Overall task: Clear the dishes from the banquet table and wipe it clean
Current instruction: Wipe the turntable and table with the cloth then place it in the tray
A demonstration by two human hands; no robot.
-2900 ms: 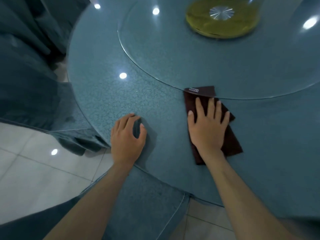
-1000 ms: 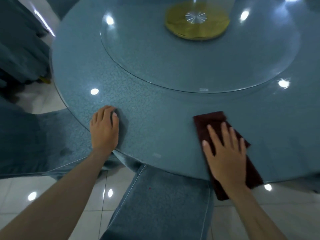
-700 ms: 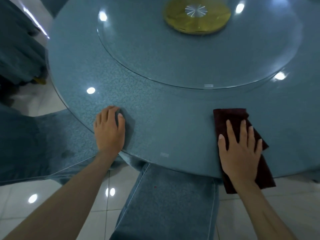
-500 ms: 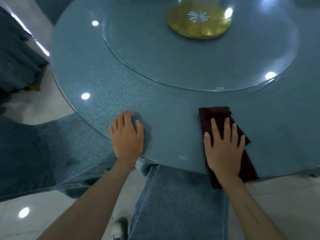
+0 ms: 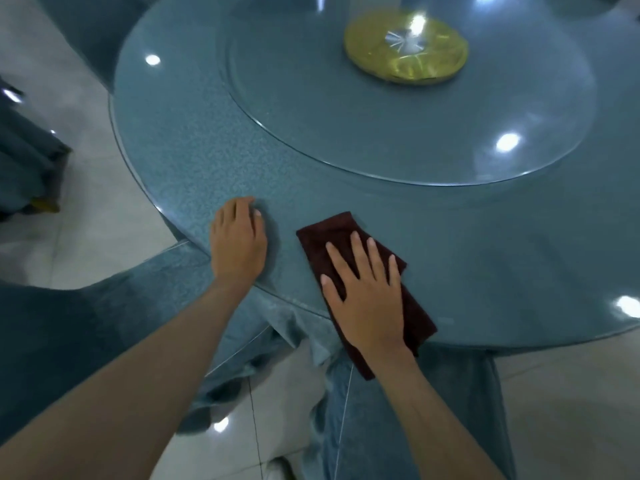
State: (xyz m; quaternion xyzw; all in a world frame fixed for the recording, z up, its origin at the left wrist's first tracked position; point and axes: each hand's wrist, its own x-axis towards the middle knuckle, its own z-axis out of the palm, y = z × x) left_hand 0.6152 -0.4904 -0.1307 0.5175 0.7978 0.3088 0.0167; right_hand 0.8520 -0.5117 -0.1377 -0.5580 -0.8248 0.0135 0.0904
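A round banquet table (image 5: 180, 161) with a glass top over a blue cloth fills the view. A folded dark maroon cloth (image 5: 332, 233) lies at the table's near edge, its lower end hanging over the rim. My right hand (image 5: 363, 296) presses flat on it with the fingers spread. My left hand (image 5: 239, 244) rests on the glass just left of the cloth, fingers together and slightly bent, holding nothing. No dishes show on the table.
A glass turntable (image 5: 398, 133) on a yellow-green hub (image 5: 405, 50) sits in the table's middle. Chairs with blue covers stand at the near left (image 5: 52, 341), below the table's edge (image 5: 381, 427) and at the far left (image 5: 24, 157). The floor is pale tile (image 5: 93, 220).
My right hand has slid the maroon cloth left along the table's near edge, closer to my left hand. My left hand stays resting on the glass. The view has shifted left.
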